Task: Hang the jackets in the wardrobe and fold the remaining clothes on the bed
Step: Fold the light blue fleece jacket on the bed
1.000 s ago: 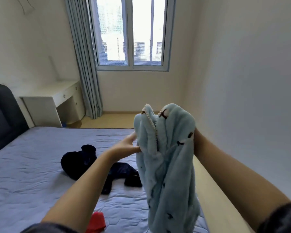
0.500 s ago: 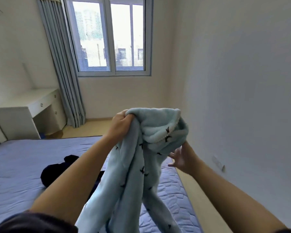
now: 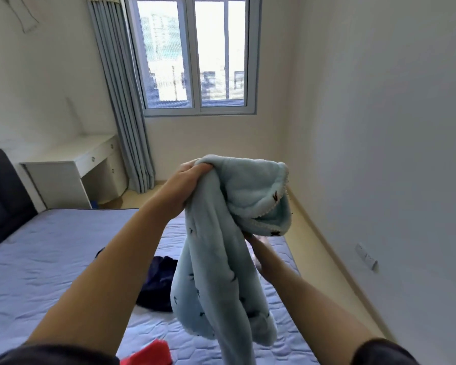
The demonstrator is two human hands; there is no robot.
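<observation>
Finding: the hold has passed from one hand to the other. A second ago the right hand carried the light blue fleece garment from behind while the left only touched it with straight fingers. Half a second ago the left had taken the top edge and the right hung free, fingers spread. Now the left hand has its fingers clamped on the bunched top edge and bears the whole weight. The right hand has come up under the trimmed fold, touching or nearly touching it. It is blurred and partly covered, so I cannot tell whether its fingers are apart or closed on cloth.

Location: the garment hangs in the air above the right part of the bed, its lower end clear of the mattress.

Assessment: the piece is probably being sorted out, with the right hand seeking a second corner or the collar. Neither hanging nor folding has begun on it.

Surroundings: a dark navy garment lies crumpled on the bed behind the left forearm. A red item shows at the near edge. The window, curtain and dark headboard stand well apart.

Obstructions: no wardrobe or hanger is in view. The twisted fleece hides its own shape.
</observation>
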